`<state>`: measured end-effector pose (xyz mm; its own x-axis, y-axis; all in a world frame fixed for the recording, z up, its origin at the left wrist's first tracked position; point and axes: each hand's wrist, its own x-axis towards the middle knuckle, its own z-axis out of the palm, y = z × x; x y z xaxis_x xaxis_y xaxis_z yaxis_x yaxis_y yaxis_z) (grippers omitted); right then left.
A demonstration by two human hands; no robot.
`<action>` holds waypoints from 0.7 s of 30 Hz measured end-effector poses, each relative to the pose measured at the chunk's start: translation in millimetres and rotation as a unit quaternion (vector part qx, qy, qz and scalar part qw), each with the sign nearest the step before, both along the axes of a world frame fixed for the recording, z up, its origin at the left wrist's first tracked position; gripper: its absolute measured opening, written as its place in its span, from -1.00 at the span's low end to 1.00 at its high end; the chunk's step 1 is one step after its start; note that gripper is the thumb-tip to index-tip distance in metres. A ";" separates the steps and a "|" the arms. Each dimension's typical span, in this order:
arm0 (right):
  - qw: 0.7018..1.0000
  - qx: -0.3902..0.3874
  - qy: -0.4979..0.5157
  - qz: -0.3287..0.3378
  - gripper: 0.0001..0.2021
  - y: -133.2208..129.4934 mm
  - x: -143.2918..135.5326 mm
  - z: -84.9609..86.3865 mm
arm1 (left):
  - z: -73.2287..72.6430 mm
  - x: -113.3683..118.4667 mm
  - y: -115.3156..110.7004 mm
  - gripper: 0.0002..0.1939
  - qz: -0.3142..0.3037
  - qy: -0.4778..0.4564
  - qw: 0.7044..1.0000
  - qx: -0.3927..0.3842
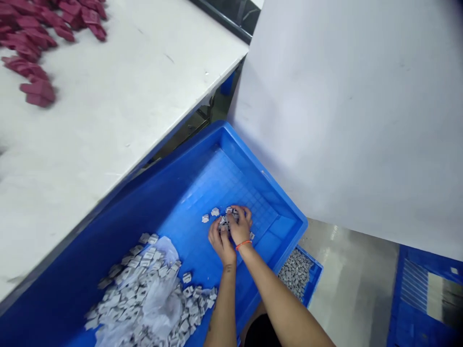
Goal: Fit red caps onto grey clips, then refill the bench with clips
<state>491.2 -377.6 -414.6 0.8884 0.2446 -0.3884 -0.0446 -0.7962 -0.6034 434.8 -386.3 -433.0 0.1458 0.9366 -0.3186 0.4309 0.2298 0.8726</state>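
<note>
Both hands reach into a large blue plastic crate (202, 144). My left hand (219, 240) and my right hand (240, 226) are cupped together around a small heap of grey square parts (224, 219) on the crate floor. A red band circles the right wrist. Two loose grey parts (210, 215) lie just left of the hands. A bigger pile of the same grey parts (137, 289) lies nearer me in the crate, mixed with a clear plastic bag (163, 294).
A white table (108, 106) stands left of the crate, with several dark red parts (32, 43) at its far left. A white panel (347, 106) rises on the right. A lower blue crate (307, 272) holds more grey parts; another blue crate (427, 299) sits on the floor right.
</note>
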 end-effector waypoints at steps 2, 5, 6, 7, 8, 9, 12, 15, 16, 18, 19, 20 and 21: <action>0.999 0.032 0.038 -0.007 -0.83 -3.8 4.5 -2.8 | 1.4 9.4 5.1 -0.63 0.029 -0.028 0.999 -0.021; 0.993 0.070 0.091 -0.022 -0.80 -9.3 10.0 -4.9 | 7.4 24.2 14.0 -0.65 0.047 -0.073 0.995 -0.049; 0.990 0.083 0.107 -0.024 -0.78 -11.0 10.3 -4.6 | 10.7 28.0 15.7 -0.66 0.049 -0.086 0.993 -0.056; 0.987 0.096 0.124 -0.022 -0.76 -12.6 9.8 -3.8 | 14.6 30.7 16.8 -0.68 0.050 -0.097 0.992 -0.063; 0.984 0.108 0.138 -0.019 -0.75 -14.1 8.6 -2.6 | 18.8 32.1 17.2 -0.70 0.051 -0.105 0.991 -0.071; 0.982 0.117 0.150 -0.014 -0.73 -15.5 6.9 -0.8 | 23.0 32.2 17.2 -0.71 0.052 -0.112 0.989 -0.079; 0.980 0.125 0.157 -0.004 -0.72 -18.4 0.0 8.4 | 33.4 26.6 17.4 -0.71 0.068 -0.127 0.983 -0.111; 0.985 0.116 0.130 -0.003 -0.67 -18.0 -9.6 27.0 | 35.3 17.9 19.9 -0.68 0.084 -0.159 0.970 -0.161; 0.987 0.112 0.119 0.000 -0.64 -17.0 -13.7 35.4 | 34.2 15.3 20.6 -0.66 0.086 -0.177 0.963 -0.182; 0.989 0.110 0.098 0.018 -0.58 -14.2 -23.7 53.8 | 31.9 10.8 19.8 -0.62 0.086 -0.216 0.946 -0.224; 0.989 0.113 0.092 0.032 -0.57 -12.9 -29.6 62.9 | 31.9 8.8 17.5 -0.59 0.081 -0.235 0.938 -0.241; 0.988 0.114 0.088 0.051 -0.57 -11.8 -35.8 71.3 | 33.1 6.9 13.8 -0.58 0.075 -0.252 0.932 -0.251; 0.987 0.111 0.083 0.076 -0.59 -11.2 -42.1 78.5 | 36.0 5.1 8.8 -0.57 0.068 -0.264 0.928 -0.252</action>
